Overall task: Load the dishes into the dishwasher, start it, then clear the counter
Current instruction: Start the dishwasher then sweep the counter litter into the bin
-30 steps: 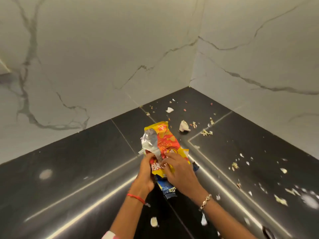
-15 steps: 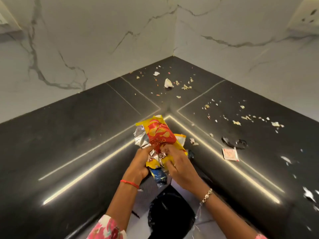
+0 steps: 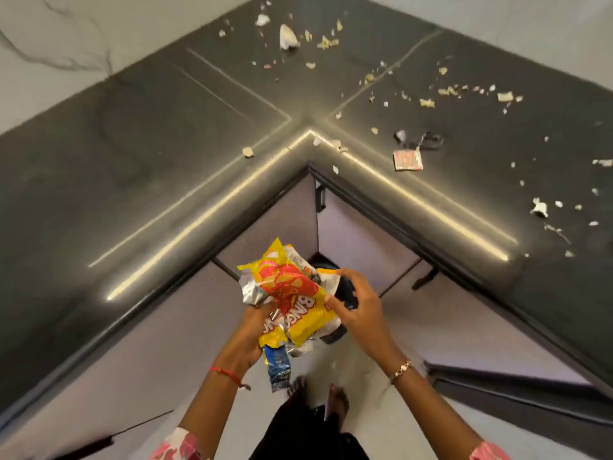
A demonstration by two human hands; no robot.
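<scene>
- A bunch of crumpled snack wrappers (image 3: 292,293), yellow and red with silver lining and a blue one hanging beneath, is held above the floor in front of the corner of the dark table (image 3: 132,154).
- The left hand (image 3: 255,330) is closed around the lower part of the bunch; that grip is tight on the wrappers.
- The right hand (image 3: 358,313) is spread open, with only its fingertips (image 3: 328,298) touching the yellow wrapper's edge; nothing is clasped by it.
- A dark round shape, likely a bin (image 3: 338,333), is partly seen below the wrappers; this cannot be told for certain.
- No dishwasher or dishes are in view, so that part cannot be judged.
- Clearing is judged under way, not finished: many scraps (image 3: 325,41), a small red sachet (image 3: 408,160) and torn bits (image 3: 539,207) are left on the table.
</scene>
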